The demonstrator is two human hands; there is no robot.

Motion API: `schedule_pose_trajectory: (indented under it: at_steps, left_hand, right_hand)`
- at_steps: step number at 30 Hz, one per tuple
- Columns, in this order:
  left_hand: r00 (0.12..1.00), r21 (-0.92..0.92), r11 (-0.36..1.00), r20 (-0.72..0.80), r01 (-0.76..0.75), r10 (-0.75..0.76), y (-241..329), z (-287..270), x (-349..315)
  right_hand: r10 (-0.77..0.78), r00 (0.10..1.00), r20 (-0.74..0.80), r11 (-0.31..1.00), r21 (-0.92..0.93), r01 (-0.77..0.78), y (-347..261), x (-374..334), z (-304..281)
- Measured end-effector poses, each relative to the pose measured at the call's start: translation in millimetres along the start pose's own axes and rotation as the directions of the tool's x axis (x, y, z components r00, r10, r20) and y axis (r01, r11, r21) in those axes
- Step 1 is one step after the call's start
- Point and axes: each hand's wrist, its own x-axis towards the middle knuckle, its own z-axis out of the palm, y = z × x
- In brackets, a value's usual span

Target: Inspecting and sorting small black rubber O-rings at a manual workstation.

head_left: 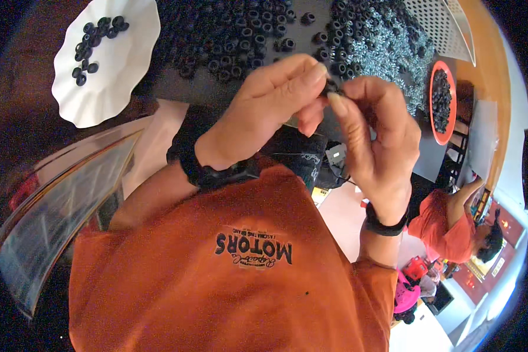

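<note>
My left hand (264, 108) and my right hand (384, 132) meet over the dark table, thumbs and fingers pinched around a small black part (333, 87). The fingertips cover most of it, so its exact shape is hard to make out. Just beyond my hands lie many loose black ring-shaped pieces (243, 44) with round openings. To the right of these is a heap of small silvery pieces that look like springs (384, 50). A red-orange bowl (434, 126) of small black pieces stands beyond my right hand.
At the far left, a white wavy-edged plate (108, 94) carries several black round pieces. A white perforated basket (443, 26) stands at the far right. Another person in an orange top (446, 229) is off to the right. A glass-like panel (70, 211) shows at lower left.
</note>
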Motion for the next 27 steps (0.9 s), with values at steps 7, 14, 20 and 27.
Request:
schedule_pose_trajectory:
  at_steps: [7, 14, 20, 27]
  left_hand:
    - [0.982, -0.096, 0.981, 0.067, -0.168, 0.175, 17, 3, 6]
    - [0.976, -0.111, 0.971, 0.019, -0.214, 0.217, 30, 13, 1]
    - [1.0, -0.336, 0.942, -0.019, -0.016, 0.01, 51, 25, -3]
    - [0.995, -0.138, 0.986, 0.02, -0.094, 0.097, 40, 18, 1]
  right_hand:
    - [-0.002, 1.0, 0.003, 0.995, 0.1, 0.002, -13, 19, -9]
    - [-0.047, 0.998, -0.047, 0.998, 0.029, 0.048, -28, 20, -15]
    - [-0.005, 1.0, -0.007, 0.961, 0.276, 0.006, -28, 21, -18]
    - [-0.076, 0.995, -0.069, 0.99, 0.117, 0.084, -35, 24, -25]
